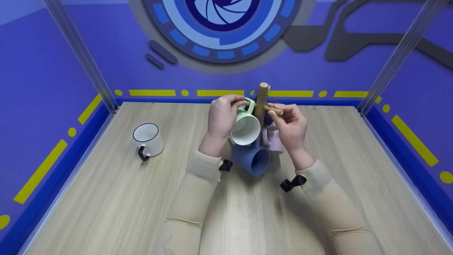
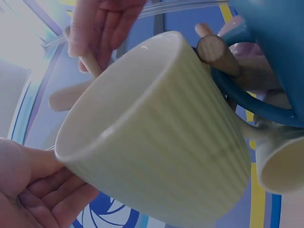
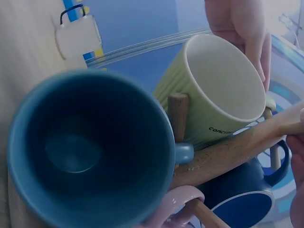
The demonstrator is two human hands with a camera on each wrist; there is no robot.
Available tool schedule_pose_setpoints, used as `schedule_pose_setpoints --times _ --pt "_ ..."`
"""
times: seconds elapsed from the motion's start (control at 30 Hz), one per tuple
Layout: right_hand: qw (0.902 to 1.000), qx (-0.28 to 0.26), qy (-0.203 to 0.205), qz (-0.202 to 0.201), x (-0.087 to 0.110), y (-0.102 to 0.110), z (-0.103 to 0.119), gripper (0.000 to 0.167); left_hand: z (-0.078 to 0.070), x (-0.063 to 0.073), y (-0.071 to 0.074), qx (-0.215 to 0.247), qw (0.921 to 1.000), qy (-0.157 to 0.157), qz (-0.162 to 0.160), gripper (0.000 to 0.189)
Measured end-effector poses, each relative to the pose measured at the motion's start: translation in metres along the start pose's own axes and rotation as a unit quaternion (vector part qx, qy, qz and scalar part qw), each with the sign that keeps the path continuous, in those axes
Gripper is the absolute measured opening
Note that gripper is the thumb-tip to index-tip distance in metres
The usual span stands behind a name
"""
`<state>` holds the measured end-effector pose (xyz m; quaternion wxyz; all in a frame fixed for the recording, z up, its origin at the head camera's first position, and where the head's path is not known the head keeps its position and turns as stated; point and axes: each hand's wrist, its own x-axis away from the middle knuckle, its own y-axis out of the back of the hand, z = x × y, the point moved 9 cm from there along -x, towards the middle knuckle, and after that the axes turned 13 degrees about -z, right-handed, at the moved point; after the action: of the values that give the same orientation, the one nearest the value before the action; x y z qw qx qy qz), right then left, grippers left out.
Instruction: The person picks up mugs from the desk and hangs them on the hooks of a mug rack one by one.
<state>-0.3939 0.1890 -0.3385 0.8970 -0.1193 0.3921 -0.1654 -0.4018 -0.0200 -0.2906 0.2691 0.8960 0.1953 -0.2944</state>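
A wooden mug tree (image 1: 261, 102) stands toward the back of the table with mugs hanging around it. The ribbed pale green mug (image 1: 246, 130) is at its upper left, its mouth tilted toward me and its handle around a peg. My left hand (image 1: 221, 115) pinches at that handle, fingertips by the peg's end. On the other side my right hand (image 1: 293, 124) pinches an upper wooden peg (image 1: 276, 111) between thumb and fingers. Below the green mug hangs a blue mug (image 1: 244, 159). A pink mug (image 1: 275, 142) and a navy mug (image 3: 242, 190) hang to the right, partly hidden.
A white mug (image 1: 154, 144) with a black rim and black handle stands upright on the wooden table (image 1: 106, 198), left of the mug tree. Blue panels with yellow marks (image 1: 152, 92) enclose the table at the back and sides.
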Motion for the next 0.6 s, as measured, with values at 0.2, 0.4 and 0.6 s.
schedule_pose_setpoints --times 0.2,0.4,0.6 --pt "0.9779 0.1 0.179 0.04 0.01 -0.011 0.027 0.02 0.005 -0.011 -0.007 -0.024 0.9995 0.016 0.009 0.018" --pt "0.9446 0.135 0.289 0.078 0.018 -0.023 0.042 0.029 0.012 -0.022 -0.018 -0.028 0.9988 0.034 0.019 0.02" --pt "0.9447 0.086 0.3 0.102 0.022 -0.033 0.043 0.03 0.02 -0.03 -0.028 -0.032 0.9974 0.048 0.042 0.023"
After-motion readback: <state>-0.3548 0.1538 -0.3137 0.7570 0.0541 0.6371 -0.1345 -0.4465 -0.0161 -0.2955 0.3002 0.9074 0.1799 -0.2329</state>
